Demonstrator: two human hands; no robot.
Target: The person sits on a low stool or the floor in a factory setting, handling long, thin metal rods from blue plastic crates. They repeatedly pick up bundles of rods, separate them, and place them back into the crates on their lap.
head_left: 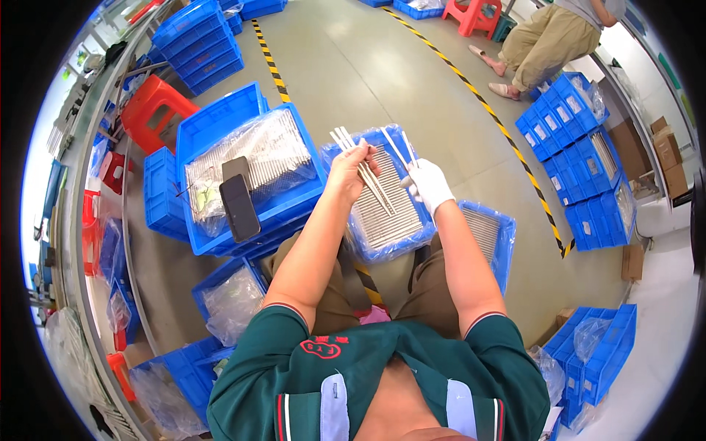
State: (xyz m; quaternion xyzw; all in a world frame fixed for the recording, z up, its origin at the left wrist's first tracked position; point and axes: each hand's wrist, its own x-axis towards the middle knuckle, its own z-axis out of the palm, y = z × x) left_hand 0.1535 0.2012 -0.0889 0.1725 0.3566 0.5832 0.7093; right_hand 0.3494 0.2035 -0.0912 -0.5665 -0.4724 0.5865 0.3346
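Note:
My bare left hand (348,173) is closed around a small bunch of thin silvery rods (378,191), which slant down over the bin. My right hand (430,185), in a white glove, pinches a few similar pale rods (395,145) that point up and away from me. Both hands are over a plastic-lined blue bin (390,255) in front of my knees. Rows of the same kind of rods (390,226) lie side by side in it. A second blue bin (507,246), partly under my right forearm, holds more rods.
At left, stacked blue crates (307,151) carry bagged rods and a black phone (240,208). Red stools (151,106) stand behind. On the right are more stacked crates (585,165) and a person (555,44). Yellow-black tape (471,84) marks the floor.

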